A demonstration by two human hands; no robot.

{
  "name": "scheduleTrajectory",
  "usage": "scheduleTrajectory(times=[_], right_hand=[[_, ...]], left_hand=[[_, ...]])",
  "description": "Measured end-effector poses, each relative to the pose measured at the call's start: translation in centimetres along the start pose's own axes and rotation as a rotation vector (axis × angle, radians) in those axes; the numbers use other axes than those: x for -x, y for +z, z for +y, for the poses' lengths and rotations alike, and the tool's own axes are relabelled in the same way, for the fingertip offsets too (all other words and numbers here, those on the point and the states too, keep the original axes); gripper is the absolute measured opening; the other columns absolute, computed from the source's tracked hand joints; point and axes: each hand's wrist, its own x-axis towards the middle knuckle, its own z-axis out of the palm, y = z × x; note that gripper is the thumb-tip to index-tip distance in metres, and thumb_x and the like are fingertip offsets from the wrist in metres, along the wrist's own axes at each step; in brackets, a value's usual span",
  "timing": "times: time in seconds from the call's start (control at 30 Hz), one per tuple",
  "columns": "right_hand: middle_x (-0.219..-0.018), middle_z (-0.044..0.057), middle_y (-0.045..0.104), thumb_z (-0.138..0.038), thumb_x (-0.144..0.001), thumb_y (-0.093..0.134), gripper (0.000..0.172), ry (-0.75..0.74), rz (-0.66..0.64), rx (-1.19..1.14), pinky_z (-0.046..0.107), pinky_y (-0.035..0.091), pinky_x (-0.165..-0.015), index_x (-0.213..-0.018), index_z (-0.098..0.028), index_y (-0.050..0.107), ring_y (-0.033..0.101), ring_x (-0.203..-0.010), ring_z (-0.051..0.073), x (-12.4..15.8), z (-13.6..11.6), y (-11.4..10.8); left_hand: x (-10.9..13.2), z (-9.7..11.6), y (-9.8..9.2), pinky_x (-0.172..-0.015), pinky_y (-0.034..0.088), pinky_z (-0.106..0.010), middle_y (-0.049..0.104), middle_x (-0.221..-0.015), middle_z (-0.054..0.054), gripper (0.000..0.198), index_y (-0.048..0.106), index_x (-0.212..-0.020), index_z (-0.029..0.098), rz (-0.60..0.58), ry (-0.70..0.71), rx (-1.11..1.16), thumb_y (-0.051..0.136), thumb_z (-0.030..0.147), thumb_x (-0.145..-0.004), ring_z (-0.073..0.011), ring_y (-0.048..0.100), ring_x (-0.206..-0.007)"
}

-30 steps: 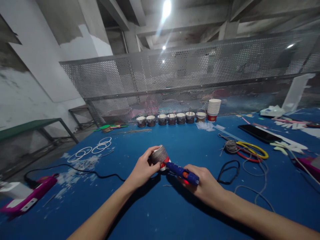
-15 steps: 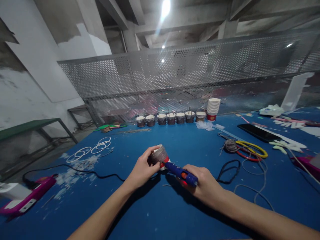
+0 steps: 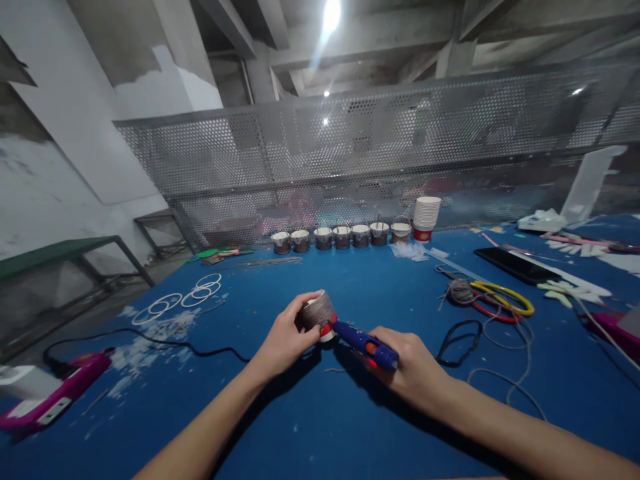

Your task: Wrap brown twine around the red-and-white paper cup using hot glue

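Note:
A paper cup (image 3: 321, 311) wrapped in grey cord, with a red and white part showing near its lower end, is tilted in my left hand (image 3: 285, 335). The fingers and thumb grip it from the left side. My right hand (image 3: 411, 365) is wrapped round a dark blue glue gun (image 3: 361, 340) with an orange part. Its nozzle points left at the red part of the cup, at the edge of the cord; whether it touches cannot be told. A short piece of grey cord (image 3: 335, 370) lies on the blue table below the cup.
Several cord-wrapped cups (image 3: 342, 238) stand in a row by the mesh screen, beside a stack of paper cups (image 3: 426, 219). Cord ball (image 3: 460, 291), yellow ring (image 3: 520, 307) and phone (image 3: 517, 265) lie right. White rings (image 3: 159, 308) and a magenta power strip (image 3: 60, 400) are left.
My right hand and the glue gun have shifted very slightly right. The cup in my left hand is almost unmoved.

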Motion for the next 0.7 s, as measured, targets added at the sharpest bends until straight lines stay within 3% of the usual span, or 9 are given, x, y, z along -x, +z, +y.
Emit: scheduleTrajectory(times=[0.17, 0.4, 0.7], right_hand=[[-0.069, 0.006, 0.066, -0.025, -0.086, 0.051, 0.013, -0.048, -0.003, 0.006, 0.023, 0.037, -0.051, -0.078, -0.017, 0.058, 0.058, -0.054, 0.015, 0.14, 0.06, 0.16], [-0.069, 0.006, 0.066, -0.025, -0.087, 0.050, 0.014, -0.014, -0.009, 0.027, 0.023, 0.037, -0.052, -0.078, -0.017, 0.058, 0.058, -0.056, 0.015, 0.11, 0.13, -0.03], [-0.069, 0.006, 0.066, -0.025, -0.086, 0.050, 0.015, -0.018, -0.003, 0.028, 0.023, 0.037, -0.052, -0.077, -0.017, 0.058, 0.059, -0.056, 0.016, 0.01, 0.16, 0.03]], left_hand=[[0.07, 0.31, -0.06, -0.069, 0.048, -0.029, 0.065, -0.098, -0.005, 0.051, 0.055, -0.118, 0.018, 0.001, -0.028, 0.024, 0.055, 0.024, -0.068, -0.0154, 0.057, -0.073], [0.16, 0.54, -0.05, -0.072, 0.048, -0.029, 0.063, -0.108, -0.007, 0.050, 0.055, -0.117, 0.018, 0.006, -0.028, 0.047, 0.056, 0.026, -0.068, -0.0158, 0.058, -0.078], [-0.01, 0.00, 0.00, -0.069, 0.047, -0.028, 0.063, -0.103, -0.006, 0.049, 0.054, -0.117, 0.017, 0.003, -0.012, 0.046, 0.056, 0.026, -0.069, -0.0151, 0.056, -0.075]])
